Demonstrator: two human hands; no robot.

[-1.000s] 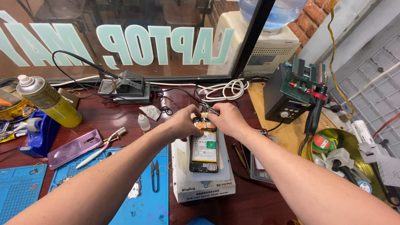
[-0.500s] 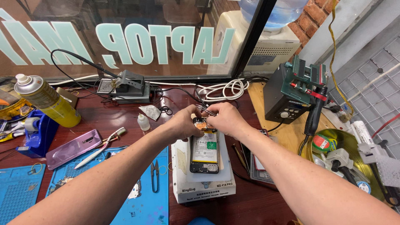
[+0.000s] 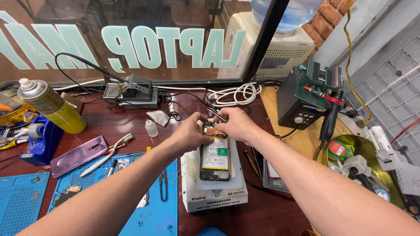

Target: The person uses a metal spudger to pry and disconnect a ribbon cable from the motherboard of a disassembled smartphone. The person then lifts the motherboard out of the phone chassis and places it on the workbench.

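Both hands meet at the top of the opened phone (image 3: 215,158), which lies on the white heating pad (image 3: 214,197). Left hand (image 3: 190,133) pinches the small board (image 3: 210,129), now lifted nearer the fingers than a second ago; right hand (image 3: 236,124) grips tweezers (image 3: 217,112) against it, suggesting the part is coming free.

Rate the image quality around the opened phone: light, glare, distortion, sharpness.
Head view: even indoor light, soft shadows; the opened black phone and both hands, left hand and right hand, are sharp; wide-lens stretching enlarges the forearms at the bottom; faint reflections on the shop window.
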